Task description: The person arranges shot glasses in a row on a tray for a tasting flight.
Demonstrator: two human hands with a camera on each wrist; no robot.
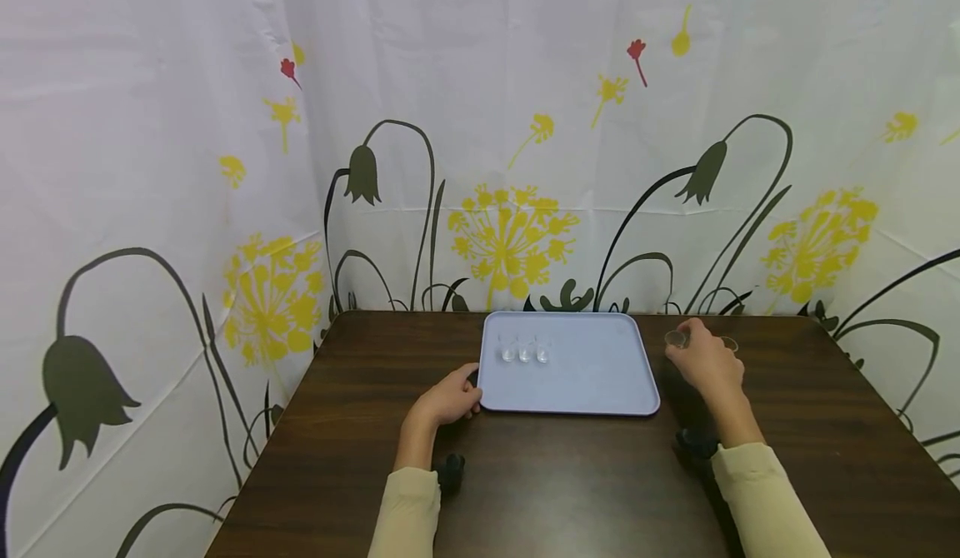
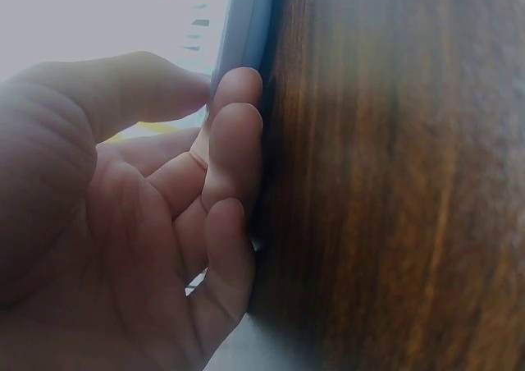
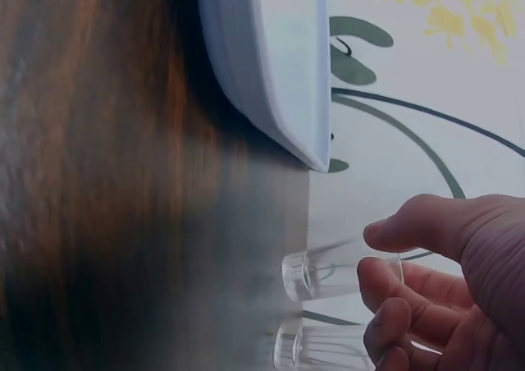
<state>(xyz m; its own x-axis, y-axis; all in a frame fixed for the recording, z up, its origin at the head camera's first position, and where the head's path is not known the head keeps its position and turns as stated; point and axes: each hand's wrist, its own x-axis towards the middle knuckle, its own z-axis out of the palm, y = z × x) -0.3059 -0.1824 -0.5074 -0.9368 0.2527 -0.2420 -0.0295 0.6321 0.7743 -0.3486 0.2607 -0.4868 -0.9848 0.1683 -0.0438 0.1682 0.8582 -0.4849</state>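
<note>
A pale blue tray [image 1: 592,375] lies on the dark wooden table, with three small clear glasses [image 1: 525,353] in a row on its left half. At the tray's left edge, my left hand [image 1: 448,396] pinches the rim; in the left wrist view the thumb [image 2: 164,92] is on the rim and curled fingers are against its side. Right of the tray, my right hand [image 1: 707,362] holds a clear glass [image 3: 316,274] near its rim between thumb and fingers. Close beside it stands another clear glass [image 3: 316,346], partly hidden by the hand.
The brown table [image 1: 555,491] runs up to a white curtain [image 1: 480,67] printed with flowers, just behind the tray. Dark bands with small devices [image 1: 697,443] are on both wrists.
</note>
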